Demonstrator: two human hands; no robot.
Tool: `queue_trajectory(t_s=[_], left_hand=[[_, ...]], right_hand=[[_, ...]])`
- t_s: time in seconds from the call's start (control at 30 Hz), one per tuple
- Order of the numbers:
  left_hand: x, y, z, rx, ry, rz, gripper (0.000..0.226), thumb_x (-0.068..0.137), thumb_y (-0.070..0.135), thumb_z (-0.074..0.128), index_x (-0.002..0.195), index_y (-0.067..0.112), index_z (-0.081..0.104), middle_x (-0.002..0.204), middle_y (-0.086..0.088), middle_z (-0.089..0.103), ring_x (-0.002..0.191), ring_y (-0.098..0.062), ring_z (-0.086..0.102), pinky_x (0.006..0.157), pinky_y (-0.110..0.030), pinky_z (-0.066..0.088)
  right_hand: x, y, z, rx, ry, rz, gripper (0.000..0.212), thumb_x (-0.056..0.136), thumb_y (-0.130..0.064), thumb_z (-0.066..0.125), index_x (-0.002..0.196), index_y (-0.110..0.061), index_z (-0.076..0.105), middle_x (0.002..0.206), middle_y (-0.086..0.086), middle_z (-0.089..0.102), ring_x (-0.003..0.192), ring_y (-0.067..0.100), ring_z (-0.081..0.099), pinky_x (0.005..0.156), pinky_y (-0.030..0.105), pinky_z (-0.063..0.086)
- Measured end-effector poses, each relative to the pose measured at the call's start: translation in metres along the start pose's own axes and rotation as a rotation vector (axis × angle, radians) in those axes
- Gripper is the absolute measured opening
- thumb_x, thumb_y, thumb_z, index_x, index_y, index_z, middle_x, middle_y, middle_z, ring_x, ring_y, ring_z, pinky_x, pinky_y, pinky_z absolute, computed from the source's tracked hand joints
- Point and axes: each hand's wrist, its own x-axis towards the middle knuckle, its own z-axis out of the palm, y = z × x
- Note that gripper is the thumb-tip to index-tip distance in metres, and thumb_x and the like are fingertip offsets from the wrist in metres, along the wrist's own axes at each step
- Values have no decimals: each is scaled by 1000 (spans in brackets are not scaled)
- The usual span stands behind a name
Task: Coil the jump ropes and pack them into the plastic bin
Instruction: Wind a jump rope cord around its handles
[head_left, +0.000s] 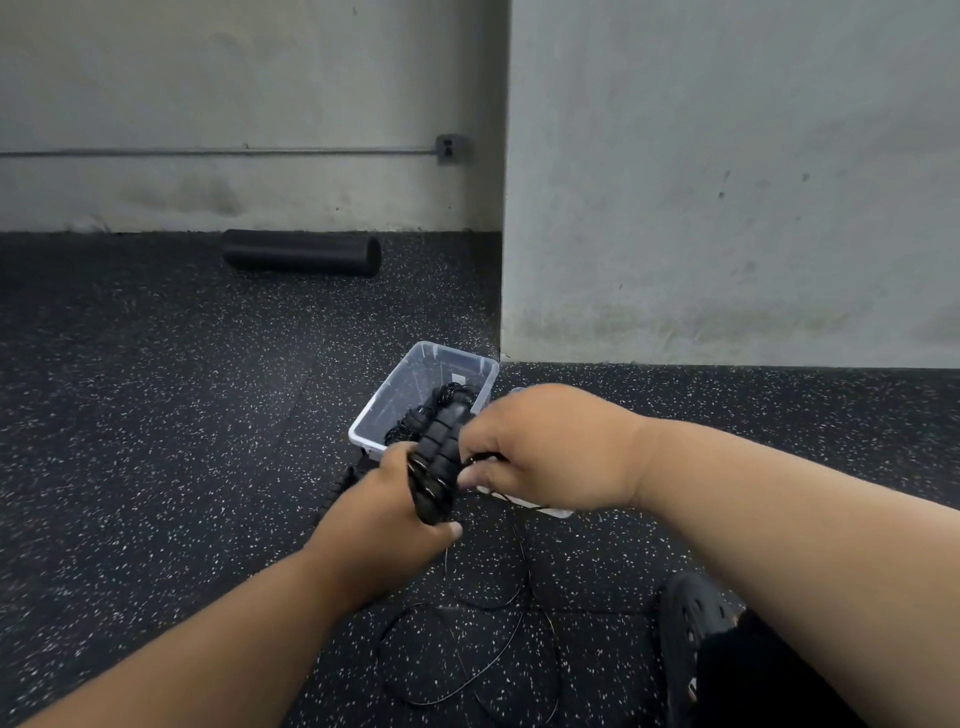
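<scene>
My left hand (387, 512) grips the black ribbed handles (440, 457) of a jump rope, held upright in front of me. Just to their right, my right hand (545, 447) pinches the thin black cord (485, 458) where it meets the handles. The rest of this cord (498, 660) trails down in loose loops on the floor below my hands. A clear plastic bin (410, 376) stands on the floor just beyond my hands, with a coiled black jump rope (415, 418) inside it. Another black handle (344, 480) lies on the floor left of the bin.
A black foam roller (301, 253) lies against the far wall. A wall corner (503, 312) juts out right behind the bin. A white lid (540, 508) lies under my right hand. My black shoe (693, 623) is at lower right on the speckled rubber floor.
</scene>
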Motion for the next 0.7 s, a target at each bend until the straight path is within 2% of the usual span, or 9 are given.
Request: queue_trajectory(t_s=[0.07,0.13,0.23,0.33,0.4,0.5,0.57,0.63,0.7], left_hand=[[-6,11,5,39,-76,107,81,70,57,83,135,42,37,107,18,64,99,-15,66,87,-36,56],[-14,21,6,46,-201,202,85,69,60,85,138,45,37,114,23,63,105,-4,64,95,-33,54],[-25,31,2,43,-325,295,86,68,62,87,137,47,39,121,28,61,110,8,59,102,-26,51],[-28,31,-3,15,-281,334,87,67,58,89,135,48,36,118,30,61,108,13,57,95,-14,48],[-26,26,-7,-27,-253,323,101,67,52,93,144,50,27,122,31,60,112,17,55,96,-10,46],[-25,20,-11,-136,-265,330,125,70,39,96,152,58,4,126,34,61,117,15,56,103,-13,46],[-24,18,-13,-242,-266,340,130,73,32,96,151,63,-3,124,39,61,118,13,59,101,-9,44],[-22,18,-13,-376,-224,335,125,76,30,94,154,64,3,128,35,62,123,8,59,104,-12,43],[-18,17,-13,-458,-99,302,113,78,25,93,153,63,17,126,34,63,120,7,61,99,-8,44]], right_hand=[[0,7,-7,106,61,40,23,95,-52,67,95,-28,70,87,-12,67,82,12,62,75,37,53],[-1,21,-12,320,68,127,29,84,-48,82,85,-23,69,77,-10,65,71,6,58,67,29,50],[-1,39,-4,559,-66,207,42,77,-43,91,81,-12,64,78,11,64,63,6,49,63,30,43],[0,44,14,738,-205,270,35,80,-48,86,79,-19,67,74,7,62,68,12,54,69,35,44],[3,46,24,867,-231,326,31,81,-52,83,79,-24,69,75,1,63,71,16,54,70,34,43],[4,47,39,1099,-257,368,21,93,-32,77,89,-15,66,82,10,62,74,23,54,67,33,44],[2,48,53,1160,-305,352,10,94,-21,73,91,-12,69,87,19,59,76,27,52,72,36,42],[2,41,53,1144,-272,378,31,95,-18,59,67,-23,70,66,10,58,59,15,47,61,28,38],[6,33,49,1060,-245,406,46,107,-28,51,64,-30,67,57,-8,53,53,9,41,57,27,36]])
